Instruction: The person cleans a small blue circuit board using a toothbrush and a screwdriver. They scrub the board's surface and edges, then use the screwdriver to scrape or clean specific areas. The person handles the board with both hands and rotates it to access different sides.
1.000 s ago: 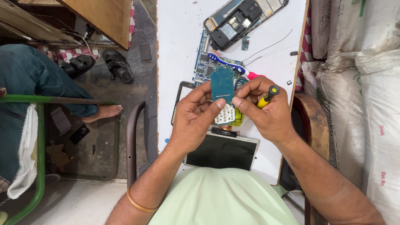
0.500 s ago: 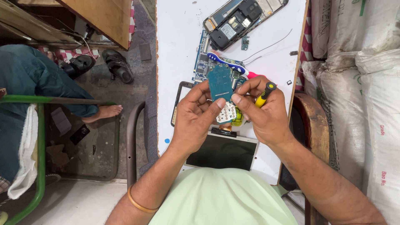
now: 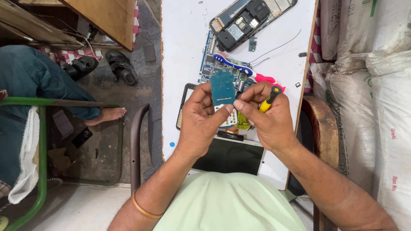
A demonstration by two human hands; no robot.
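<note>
My left hand (image 3: 201, 122) and my right hand (image 3: 267, 119) meet over a white table (image 3: 184, 42), both pinching a small teal circuit board (image 3: 222, 87) held upright between the fingertips. A yellow-and-black screwdriver (image 3: 269, 99) is tucked in my right hand as well. Under the hands lie a white keypad piece (image 3: 227, 122), a larger blue circuit board (image 3: 209, 64) and a black phone frame (image 3: 183, 107). A dark display panel (image 3: 229, 156) lies near my body.
An opened black phone body (image 3: 250, 17) lies at the table's far end, a blue-and-pink toothbrush (image 3: 239, 68) and thin wires (image 3: 278, 47) beside it. White sacks (image 3: 372, 85) stand on the right. A seated person's leg and bare foot (image 3: 107, 114), sandals (image 3: 122, 66) and a green chair frame (image 3: 40, 128) are on the left.
The teal board has been tilted up a little between my fingertips. Both hands stay in nearly the same place.
</note>
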